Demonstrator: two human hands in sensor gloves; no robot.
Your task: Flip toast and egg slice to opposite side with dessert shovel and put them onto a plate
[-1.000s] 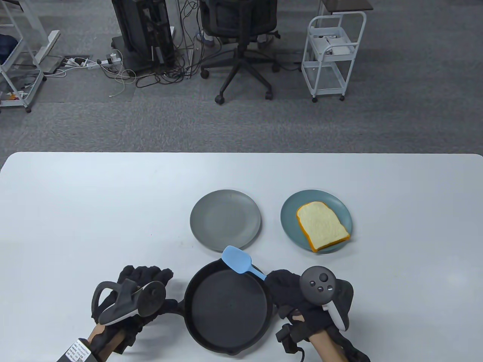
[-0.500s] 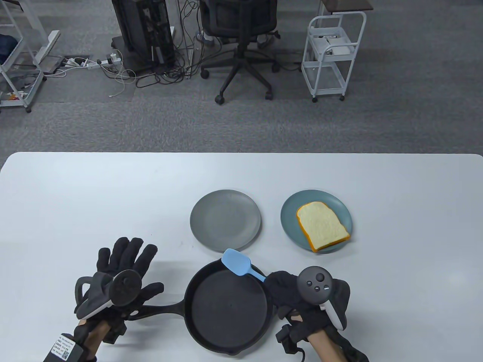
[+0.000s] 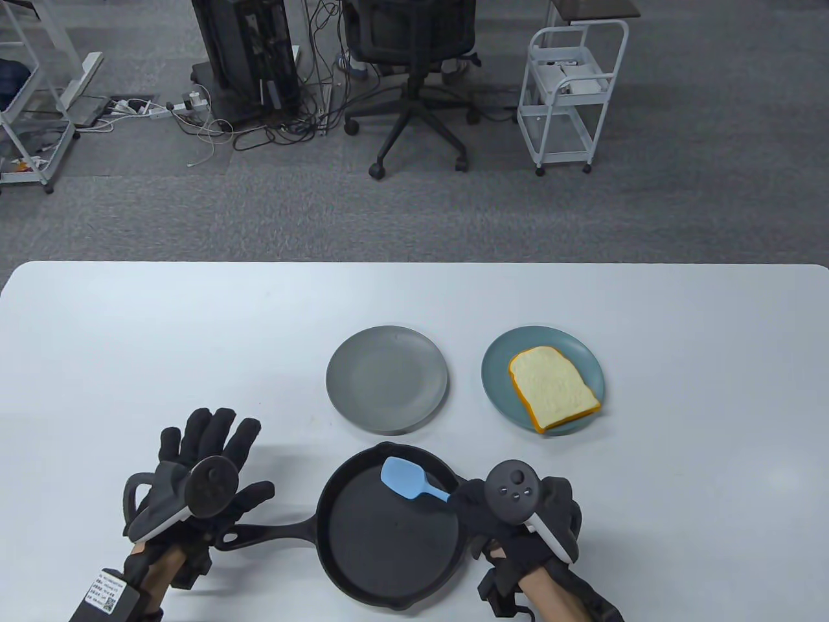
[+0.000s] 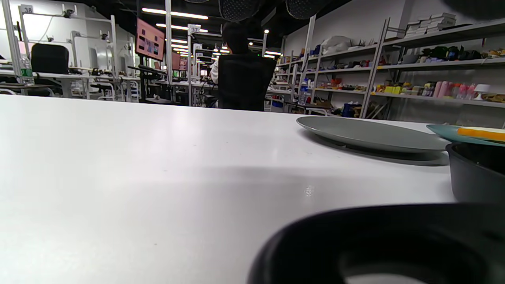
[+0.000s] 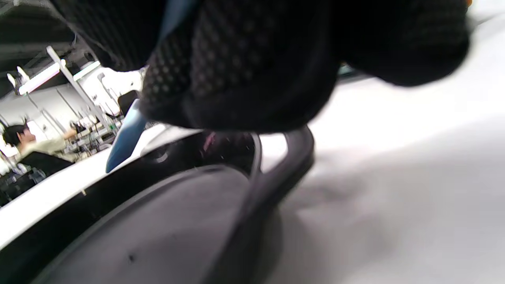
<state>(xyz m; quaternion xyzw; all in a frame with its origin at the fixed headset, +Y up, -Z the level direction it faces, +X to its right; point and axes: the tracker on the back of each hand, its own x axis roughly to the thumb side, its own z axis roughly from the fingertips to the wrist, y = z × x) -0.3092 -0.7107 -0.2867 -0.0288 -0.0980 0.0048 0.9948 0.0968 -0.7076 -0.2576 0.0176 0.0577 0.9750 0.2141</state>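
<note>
1. The left hand (image 3: 194, 476) lies near the tabletop's (image 3: 194, 337) front edge, fingers (image 3: 207, 431) spread straight, holding nothing, just left of the pan handle (image 3: 272, 532)
2. The black pan (image 3: 388, 525) sits at the front edge; a grey plate (image 3: 386, 379) lies behind it
3. The right hand (image 3: 518, 518) has its fingers clamped on the blue dessert shovel (image 3: 411, 479), blade over the pan
4. The toast (image 3: 552, 387) rests on the teal plate (image 3: 495, 376), right of the grey one

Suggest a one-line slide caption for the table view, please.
Right hand holds a blue dessert shovel over an empty skillet; toast rests on the teal plate.
</note>
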